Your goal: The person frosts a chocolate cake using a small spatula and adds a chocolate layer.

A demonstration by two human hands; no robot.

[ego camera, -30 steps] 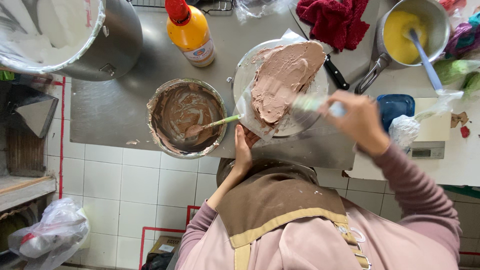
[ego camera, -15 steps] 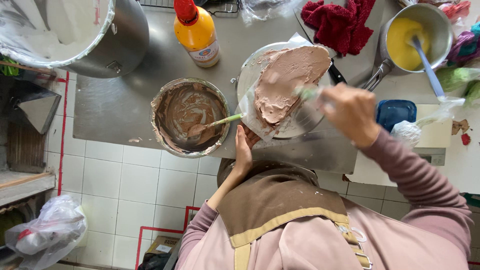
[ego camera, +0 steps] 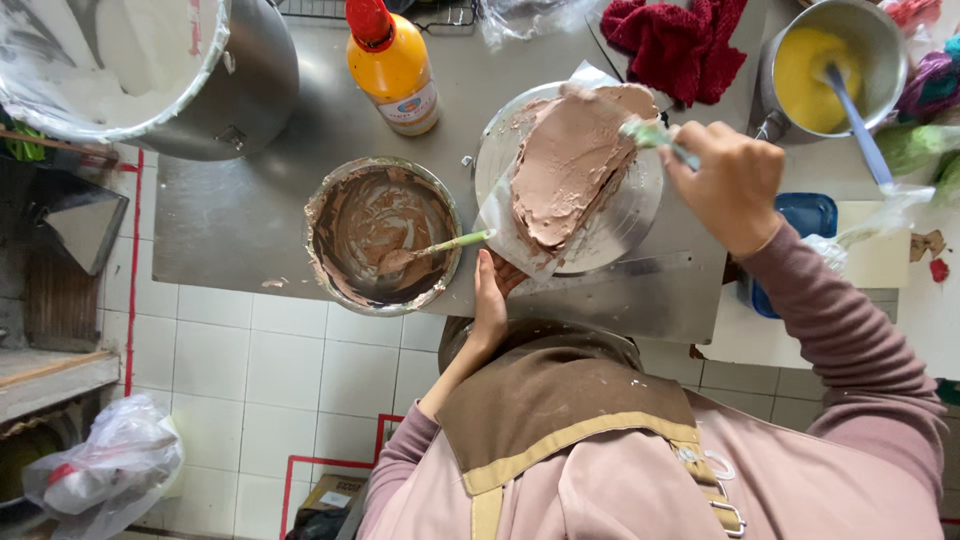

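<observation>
Right fingers [ego camera: 700, 160] clamped on spatula [ego camera: 655, 138], blade touching frosted cake [ego camera: 570, 165], left fingers [ego camera: 488, 290] together at turntable [ego camera: 640, 215] edge

An orange squeeze bottle [ego camera: 392, 65] with a red cap stands at the back of the steel surface [ego camera: 230, 215], beside a big metal pot [ego camera: 150, 75] lined with white plastic. A red cloth [ego camera: 668, 40] lies bunched near a small pot of yellow batter [ego camera: 835, 65]. On the tiled floor [ego camera: 290, 370] sits a tied plastic bag [ego camera: 100, 470].

Pale brown frosting on cake [ego camera: 570, 165]; darker brown in steel bowl [ego camera: 380, 235]; orange sauce bottle [ego camera: 393, 65], red cap; crimson cloth [ego camera: 672, 40]; grey table [ego camera: 240, 210].
</observation>
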